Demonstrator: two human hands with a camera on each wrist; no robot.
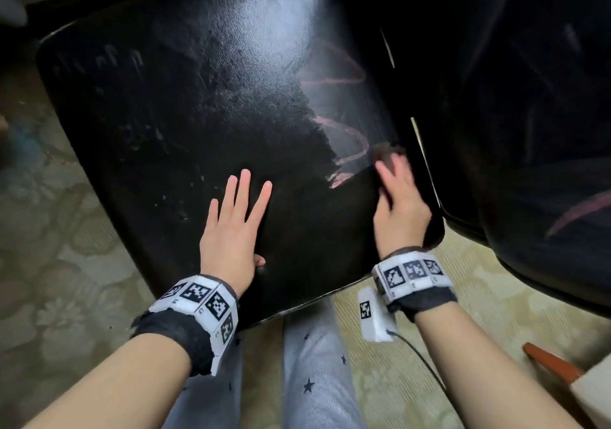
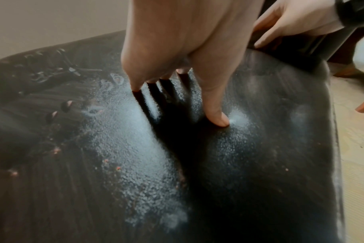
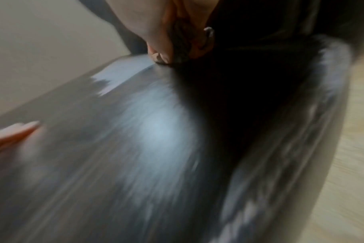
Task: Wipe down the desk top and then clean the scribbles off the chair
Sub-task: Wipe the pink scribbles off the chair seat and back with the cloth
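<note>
The black padded chair seat fills the head view. Pink scribbles loop over its right part, and faint pale marks sit at its far left. My left hand lies flat on the seat's near middle with its fingers straight and spread; in the left wrist view its fingers press the seat. My right hand grips a dark cloth at the seat's right edge, on the lowest scribble. The right wrist view is blurred; the cloth shows between the curled fingers.
A second black chair with a pink streak stands close on the right. Patterned floor surrounds the seat. An orange-brown wooden leg is at the lower right. My legs in star-print trousers are below the seat.
</note>
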